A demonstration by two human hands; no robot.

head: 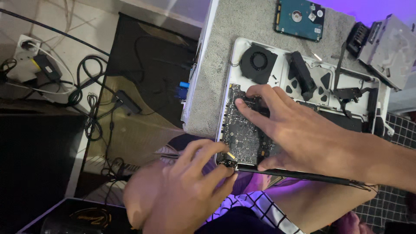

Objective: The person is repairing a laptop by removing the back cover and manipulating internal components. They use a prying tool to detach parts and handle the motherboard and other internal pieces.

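The circuit board lies in the opened white laptop shell, at its near-left corner, on the grey-topped desk. The right hand is spread flat over the board, fingers open and pressing its top and near edge. The left hand pinches the board's near-left corner, fingers closed on it. A round black fan sits beyond the board, a blue hard drive farther back. A thin black rod runs along the shell's near edge.
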